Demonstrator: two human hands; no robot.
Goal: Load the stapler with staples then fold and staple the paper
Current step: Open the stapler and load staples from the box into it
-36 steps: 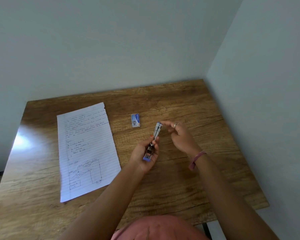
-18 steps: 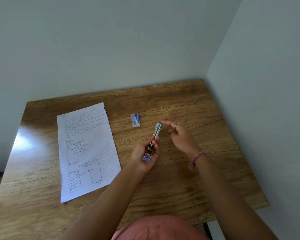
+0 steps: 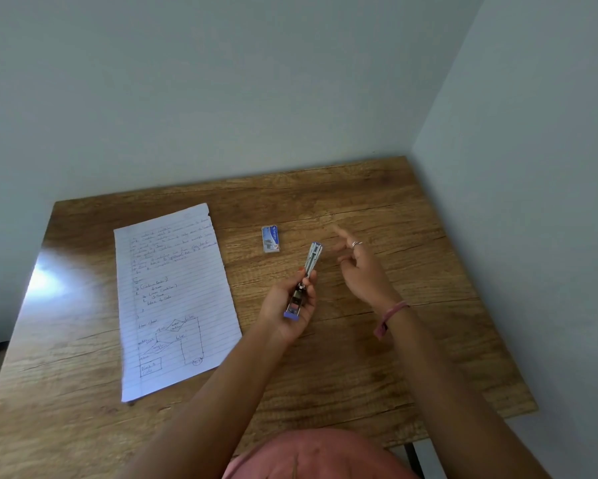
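My left hand (image 3: 288, 307) grips a small blue and silver stapler (image 3: 306, 276), held above the table with its top arm swung open and pointing away from me. My right hand (image 3: 359, 267) hovers just right of the stapler's far tip, fingers spread, holding nothing; it wears a ring and a pink wristband. A small blue staple box (image 3: 270, 238) lies on the wood beyond the stapler. A lined sheet of paper (image 3: 174, 299) with handwriting and a flowchart lies flat at the left.
The wooden table (image 3: 411, 340) stands in a corner, with walls close behind and to the right. Its front edge runs near my body.
My right hand has let go of the stapler's far tip and drawn a little to the right, opening its fingers. The left hand and stapler have stayed put.
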